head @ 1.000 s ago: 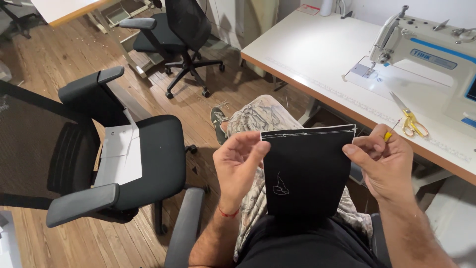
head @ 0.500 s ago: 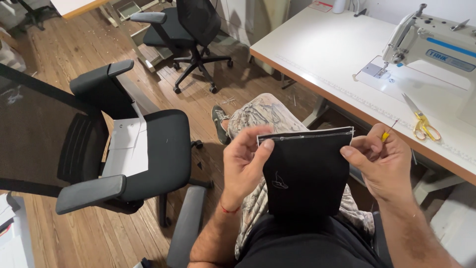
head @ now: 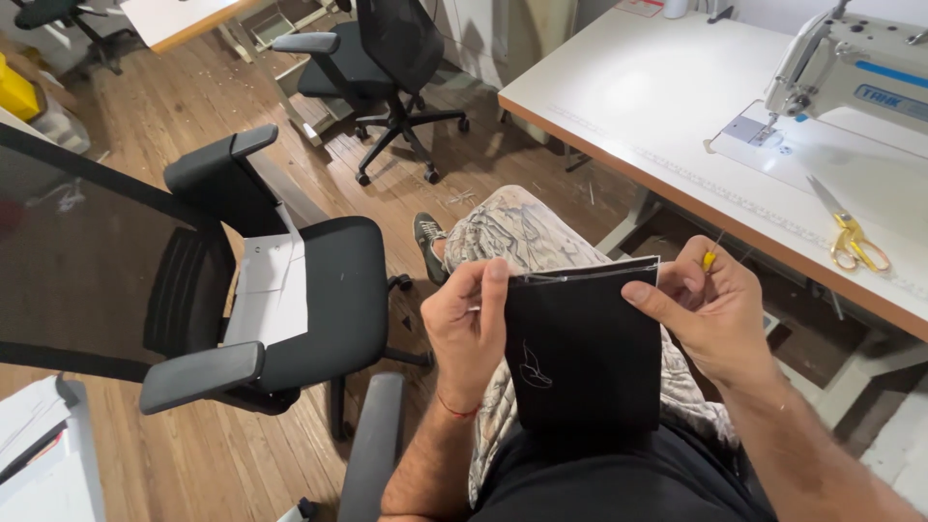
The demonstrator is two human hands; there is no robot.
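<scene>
While you sit with the work over your lap, your left hand (head: 471,324) has its grip closed on the upper left corner of the black fabric piece (head: 585,358), thumb in front and the other fingers behind it. Your right hand (head: 710,314) pinches the upper right corner in the same way, and it also keeps a small tool with a yellow handle (head: 710,257) between the fingers; its thin metal point sticks up above the knuckles. The fabric lies between both hands, equally near to each, and its long axis runs down from the top edge toward your body. This top edge shows a light line of stitching from corner to corner, and a loose white thread (head: 533,370) curls on the dark face, nearer to the left hand. Further out, on your right, stands the white table (head: 657,106) with a sewing machine (head: 860,77) and yellow-handled scissors (head: 851,232). On your left is a black office chair (head: 290,300) with white paper pieces (head: 271,290) on its seat.
</scene>
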